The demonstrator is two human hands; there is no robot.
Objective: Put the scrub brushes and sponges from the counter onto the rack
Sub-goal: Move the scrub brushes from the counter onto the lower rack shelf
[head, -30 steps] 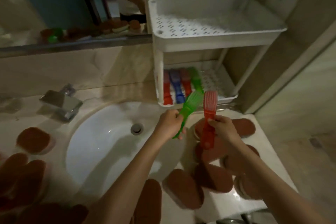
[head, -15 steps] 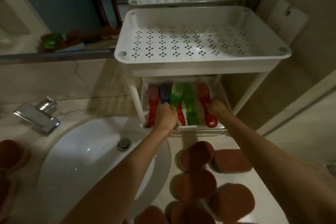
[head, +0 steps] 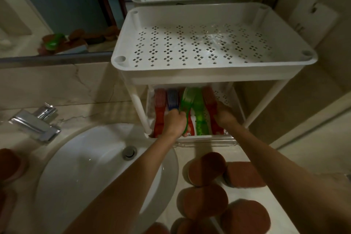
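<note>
Brown sponges (head: pixel 207 171) lie on the desk (head: pixel 193 151) at 5 o'clock, with the sink (head: pixel 76 176) at 7. Beyond, at 12, the left hand (head: pixel 175 123) curls round a green brush (head: pixel 187 100) over the lower shelf (head: pixel 230 99) of the rack (head: pixel 209 74). The right hand (head: pixel 226 116) meets a red brush (head: pixel 209 100) lying there (gripping or just touching, I cannot tell). Other brushes (head: pixel 159 112) lie alongside.

The upper tray (head: pixel 209 75) hides the far ends of the brushes (head: pixel 199 114).
</note>
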